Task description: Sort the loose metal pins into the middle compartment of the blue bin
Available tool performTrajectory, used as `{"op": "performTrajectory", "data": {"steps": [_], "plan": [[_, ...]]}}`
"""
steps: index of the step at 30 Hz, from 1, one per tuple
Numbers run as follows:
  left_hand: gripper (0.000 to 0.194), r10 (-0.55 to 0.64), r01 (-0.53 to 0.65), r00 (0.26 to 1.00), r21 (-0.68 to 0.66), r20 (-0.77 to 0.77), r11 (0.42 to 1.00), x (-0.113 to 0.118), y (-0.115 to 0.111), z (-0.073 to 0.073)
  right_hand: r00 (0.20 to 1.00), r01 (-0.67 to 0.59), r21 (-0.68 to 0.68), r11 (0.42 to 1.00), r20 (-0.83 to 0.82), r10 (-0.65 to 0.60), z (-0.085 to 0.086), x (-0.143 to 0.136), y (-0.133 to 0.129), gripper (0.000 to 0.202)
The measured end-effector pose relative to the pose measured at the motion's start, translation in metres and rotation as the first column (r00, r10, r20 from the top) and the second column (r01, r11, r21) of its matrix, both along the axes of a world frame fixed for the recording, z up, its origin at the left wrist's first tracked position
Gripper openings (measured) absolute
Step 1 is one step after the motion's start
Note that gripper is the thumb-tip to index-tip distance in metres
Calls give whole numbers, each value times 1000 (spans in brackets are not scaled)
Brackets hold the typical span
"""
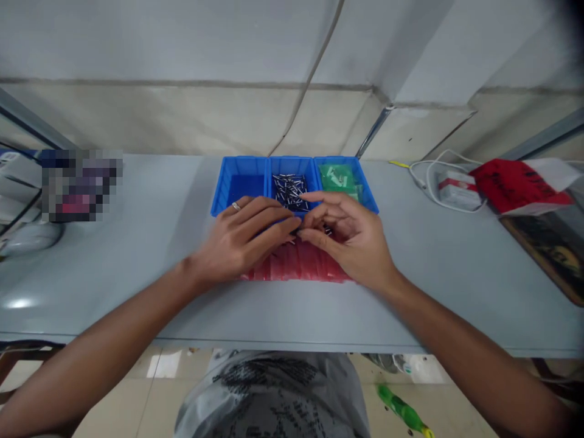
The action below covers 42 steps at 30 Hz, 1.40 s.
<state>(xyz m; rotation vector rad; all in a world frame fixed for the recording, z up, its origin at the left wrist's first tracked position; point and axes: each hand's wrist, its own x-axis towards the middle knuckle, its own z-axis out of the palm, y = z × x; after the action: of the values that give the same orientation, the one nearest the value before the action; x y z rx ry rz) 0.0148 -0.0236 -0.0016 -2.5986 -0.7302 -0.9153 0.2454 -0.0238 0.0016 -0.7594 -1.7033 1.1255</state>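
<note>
Three blue bins stand side by side at the middle of the table: the left bin (246,182) shows a bare blue bottom, the middle one holds many small dark and silver metal pieces (291,190), and the right one holds green packets (338,177). Red plastic bags (301,261) lie in front of them. My left hand (249,234), with a ring, is over the bags' left side, its fingertips together near the centre. My right hand (351,237) meets it there, thumb and fingers curled inward. Whatever the fingertips hold is too small to make out.
At the right are a white cable (429,182), a small white box (458,190), a red packet (515,185) and a dark tray (547,249). A mouse (34,237) lies at the left. A green bottle (404,410) is on the floor.
</note>
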Motion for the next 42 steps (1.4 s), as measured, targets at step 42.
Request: {"op": "performTrajectory", "data": {"steps": [42], "plan": [[8, 50, -41, 983, -55, 178, 998, 5, -5, 6, 981, 75, -73, 994, -175, -87, 1, -4, -10, 13]]}}
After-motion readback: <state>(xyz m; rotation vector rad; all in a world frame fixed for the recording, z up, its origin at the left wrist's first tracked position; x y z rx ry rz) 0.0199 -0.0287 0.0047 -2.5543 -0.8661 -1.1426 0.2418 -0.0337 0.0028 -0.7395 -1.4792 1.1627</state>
